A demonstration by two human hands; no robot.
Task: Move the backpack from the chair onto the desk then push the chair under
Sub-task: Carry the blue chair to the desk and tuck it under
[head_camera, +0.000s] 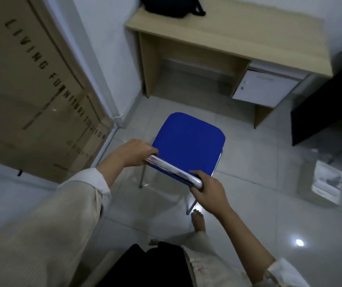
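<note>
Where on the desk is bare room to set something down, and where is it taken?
The desk top is bare from the black backpack rightward to its right end above the white drawer unit. Only the back left corner is crowded, by the backpack.

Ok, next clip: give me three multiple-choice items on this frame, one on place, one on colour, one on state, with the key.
1. Where is the backpack?
A. on the chair seat
B. on the desk
C. on the floor

2. What colour is the chair seat?
A. red
B. grey
C. blue

3. How is the chair held?
A. both hands grip the backrest rail
B. one hand only
C. untouched

Key: 1 B, it lies on the desktop's far left corner. 2 C, the cushion is bright blue. 3 A, the left hand and right hand each close on the rail's ends.
</note>
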